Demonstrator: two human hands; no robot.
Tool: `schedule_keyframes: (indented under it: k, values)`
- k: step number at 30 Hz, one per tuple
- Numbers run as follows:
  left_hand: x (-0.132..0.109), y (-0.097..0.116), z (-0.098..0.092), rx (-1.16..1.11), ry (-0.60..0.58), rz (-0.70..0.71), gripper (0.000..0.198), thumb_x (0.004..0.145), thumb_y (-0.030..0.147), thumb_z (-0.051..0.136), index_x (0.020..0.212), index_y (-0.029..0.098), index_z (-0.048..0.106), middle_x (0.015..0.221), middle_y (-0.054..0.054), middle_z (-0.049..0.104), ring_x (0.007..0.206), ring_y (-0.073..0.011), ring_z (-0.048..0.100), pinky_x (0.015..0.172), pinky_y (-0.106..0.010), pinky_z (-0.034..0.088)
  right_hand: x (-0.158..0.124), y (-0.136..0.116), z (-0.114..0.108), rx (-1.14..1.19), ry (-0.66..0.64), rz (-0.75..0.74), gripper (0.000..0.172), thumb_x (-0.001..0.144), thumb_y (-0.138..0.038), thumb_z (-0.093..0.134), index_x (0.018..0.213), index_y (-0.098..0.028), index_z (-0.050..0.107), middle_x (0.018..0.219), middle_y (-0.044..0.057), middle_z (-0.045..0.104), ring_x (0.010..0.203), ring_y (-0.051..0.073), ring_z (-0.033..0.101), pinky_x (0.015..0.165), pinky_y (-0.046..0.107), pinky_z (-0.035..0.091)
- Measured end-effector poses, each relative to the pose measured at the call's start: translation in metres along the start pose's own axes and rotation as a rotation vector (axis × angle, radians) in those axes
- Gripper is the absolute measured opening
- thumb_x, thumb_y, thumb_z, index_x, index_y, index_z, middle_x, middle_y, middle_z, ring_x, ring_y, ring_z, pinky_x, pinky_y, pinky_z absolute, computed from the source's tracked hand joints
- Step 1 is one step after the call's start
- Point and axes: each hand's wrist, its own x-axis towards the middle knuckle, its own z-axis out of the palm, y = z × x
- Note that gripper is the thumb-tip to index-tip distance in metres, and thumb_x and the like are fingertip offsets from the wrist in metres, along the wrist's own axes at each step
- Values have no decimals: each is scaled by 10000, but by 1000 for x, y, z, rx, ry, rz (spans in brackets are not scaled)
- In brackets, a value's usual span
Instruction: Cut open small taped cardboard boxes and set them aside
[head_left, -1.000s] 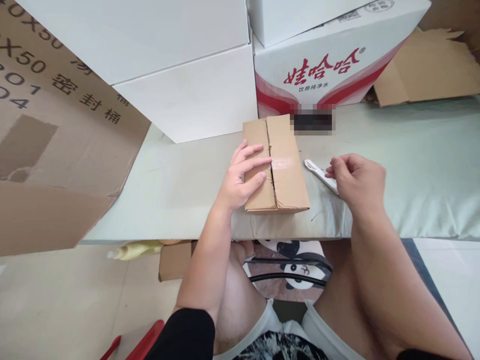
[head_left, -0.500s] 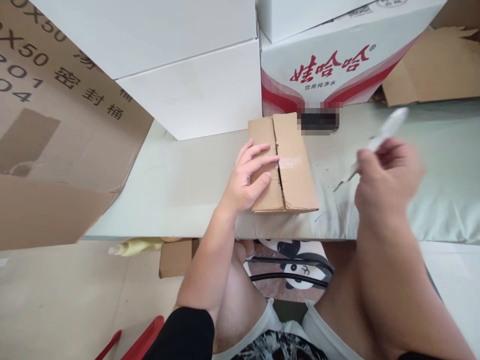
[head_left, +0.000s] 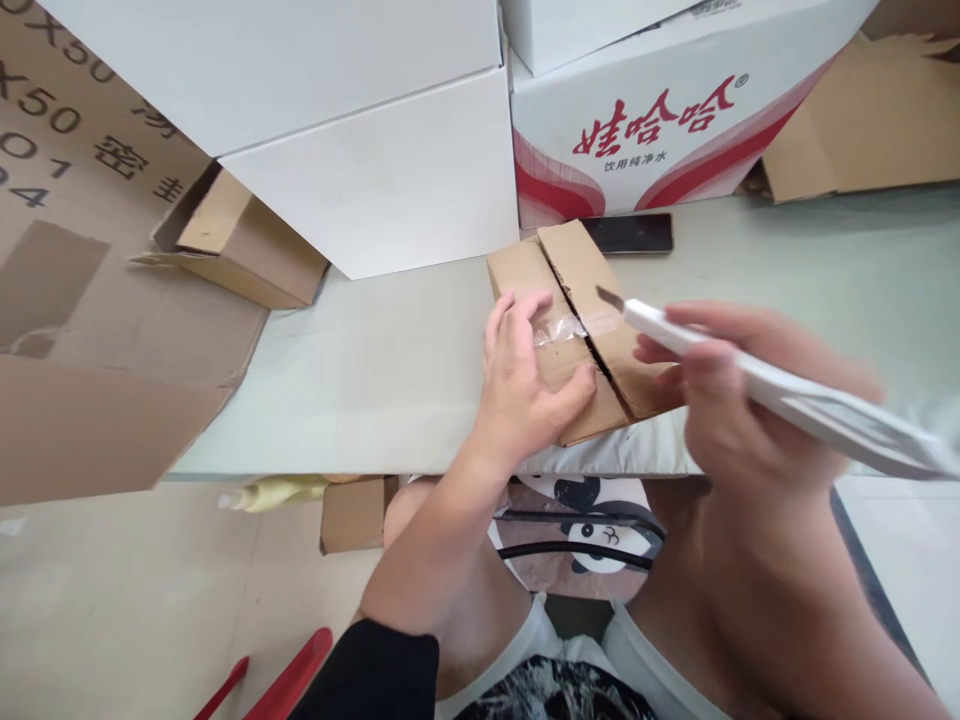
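Observation:
A small cardboard box (head_left: 551, 370) sits slightly turned on the table in front of me, a dark gap between its top flaps and clear tape (head_left: 561, 331) across them. My left hand (head_left: 525, 375) rests on its left flap, thumb and fingers apart and a little bent. In my right hand (head_left: 757, 400) is a white-handled utility knife (head_left: 814, 408), its blade out. The blade tip points left over the box's right flap; whether it touches is unclear. The lower fingers of my right hand are near the box's right side, contact uncertain.
A dark phone (head_left: 634, 234) lies behind the box, before a white-and-red carton (head_left: 645, 130). White boxes (head_left: 375, 180) stand at the back. Left are a large brown carton (head_left: 127, 290) and a smaller brown box (head_left: 251, 240). The table's front edge (head_left: 285, 472) runs above my knees.
The knife has swung in from the right over the box, its blade now pointing left. The box has turned slightly, and my left hand shifted right with it. A smaller brown box has appeared at left.

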Motion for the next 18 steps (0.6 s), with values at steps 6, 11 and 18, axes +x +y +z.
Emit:
schedule_keyframes:
  k: [6, 11, 18]
  values:
    - [3, -3, 0, 90, 1, 56, 352, 897, 440, 658, 1174, 260, 537, 1353, -99, 606, 1439, -344, 433, 1284, -580, 218, 6, -4, 11, -131, 79, -53, 144, 933, -399, 657, 988, -295, 740, 904, 15, 789, 770, 207, 745, 752, 382, 622]
    - [6, -7, 2, 108, 12, 82, 298, 949, 472, 563, 1161, 264, 541, 1303, -92, 621, 1387, -314, 478, 1282, -559, 228, 8, -2, 12, -234, 59, -31, 141, 848, -334, 737, 984, -298, 726, 867, 0, 765, 731, 194, 714, 713, 357, 602]
    - [5, -13, 0, 134, -32, 196, 409, 982, 537, 486, 1220, 260, 671, 1353, -118, 536, 1404, -319, 434, 1285, -575, 195, 6, 1, 17, -193, 210, -27, 112, 867, -352, 701, 799, -270, 663, 723, 4, 716, 629, 185, 656, 589, 342, 522]
